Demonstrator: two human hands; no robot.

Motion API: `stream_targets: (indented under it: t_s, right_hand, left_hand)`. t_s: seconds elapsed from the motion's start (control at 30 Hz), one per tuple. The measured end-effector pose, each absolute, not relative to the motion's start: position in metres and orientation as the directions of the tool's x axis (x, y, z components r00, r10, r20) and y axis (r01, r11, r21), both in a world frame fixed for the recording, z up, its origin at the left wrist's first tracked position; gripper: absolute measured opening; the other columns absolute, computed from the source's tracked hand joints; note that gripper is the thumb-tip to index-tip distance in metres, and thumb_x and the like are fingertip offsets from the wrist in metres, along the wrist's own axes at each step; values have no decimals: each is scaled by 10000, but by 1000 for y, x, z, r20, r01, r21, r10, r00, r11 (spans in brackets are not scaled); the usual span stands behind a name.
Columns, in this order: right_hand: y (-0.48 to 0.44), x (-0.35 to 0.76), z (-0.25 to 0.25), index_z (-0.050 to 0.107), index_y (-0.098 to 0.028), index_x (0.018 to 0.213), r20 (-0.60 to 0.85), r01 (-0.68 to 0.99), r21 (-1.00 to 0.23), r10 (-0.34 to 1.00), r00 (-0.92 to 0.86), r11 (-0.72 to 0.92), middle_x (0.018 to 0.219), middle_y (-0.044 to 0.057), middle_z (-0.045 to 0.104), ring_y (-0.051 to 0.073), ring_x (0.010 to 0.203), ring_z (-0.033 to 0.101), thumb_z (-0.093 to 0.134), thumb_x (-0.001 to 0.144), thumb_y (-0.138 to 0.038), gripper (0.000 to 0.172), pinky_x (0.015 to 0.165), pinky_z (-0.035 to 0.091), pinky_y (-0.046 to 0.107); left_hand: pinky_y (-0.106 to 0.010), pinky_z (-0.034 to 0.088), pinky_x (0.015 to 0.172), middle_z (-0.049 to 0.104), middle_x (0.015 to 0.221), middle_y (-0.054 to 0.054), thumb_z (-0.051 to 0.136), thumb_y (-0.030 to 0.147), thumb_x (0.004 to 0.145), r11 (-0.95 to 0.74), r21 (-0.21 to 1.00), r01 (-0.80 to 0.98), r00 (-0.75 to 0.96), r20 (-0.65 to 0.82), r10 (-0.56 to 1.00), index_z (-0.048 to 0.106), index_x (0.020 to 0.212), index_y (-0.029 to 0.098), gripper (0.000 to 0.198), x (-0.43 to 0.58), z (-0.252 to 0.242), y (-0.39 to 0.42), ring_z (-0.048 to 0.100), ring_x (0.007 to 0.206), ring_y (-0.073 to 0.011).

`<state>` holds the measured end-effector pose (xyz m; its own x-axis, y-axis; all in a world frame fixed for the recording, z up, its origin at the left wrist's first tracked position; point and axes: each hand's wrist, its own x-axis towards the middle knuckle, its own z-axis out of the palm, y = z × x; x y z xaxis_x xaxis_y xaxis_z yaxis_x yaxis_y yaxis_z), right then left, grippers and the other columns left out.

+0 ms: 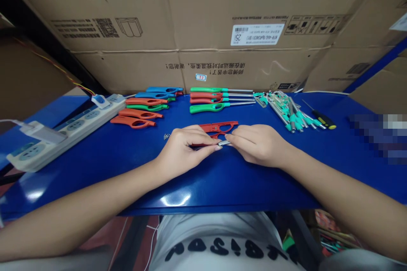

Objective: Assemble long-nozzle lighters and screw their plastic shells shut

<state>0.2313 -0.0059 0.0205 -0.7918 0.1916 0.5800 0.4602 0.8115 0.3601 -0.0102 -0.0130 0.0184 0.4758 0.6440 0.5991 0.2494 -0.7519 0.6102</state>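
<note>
your left hand (pixel 187 147) and right hand (pixel 260 145), fingertips drawn together, pinch the small silver piece (pixel 224 142) between them, long axis sideways; red shell (pixel 213 128) lies just beyond, toward the table's (pixel 241 186) far edge.

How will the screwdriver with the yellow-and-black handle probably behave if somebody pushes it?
The screwdriver may roll, since its handle looks rounded and the blue table looks smooth and glossy. Its thin, straight shaft should stay stiff.
</note>
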Motion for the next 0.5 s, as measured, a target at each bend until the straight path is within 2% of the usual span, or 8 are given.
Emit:
stream_targets:
  t_s: [0.2,0.37,0.5]
  right_hand:
    - [-3,232,20,670,-128,932,598,499,234,281,-750,835,868,98,735,169,759,662,514,976,-156,164,604,441,275]
    - [-5,232,23,664,-138,931,586,510,254,289,-757,822,876,90,738,160,748,657,499,997,-200,188,602,397,277]
    - [-8,229,25,638,-147,935,443,550,179,432,-786,816,837,57,727,151,671,639,467,1007,-239,207,570,325,289]
  left_hand:
    - [-238,571,718,793,877,-43,813,218,808,-681,657,323,422,544,725,807,946,179,143,-8,24,-16,711,752,-146]
    - [-226,564,678,797,888,-42,771,234,851,-662,675,326,429,518,740,809,959,190,122,-7,23,-16,709,727,-141]
    - [-239,551,680,793,847,-34,768,225,855,-714,609,346,468,547,694,800,922,184,85,-8,19,-14,702,718,-142]
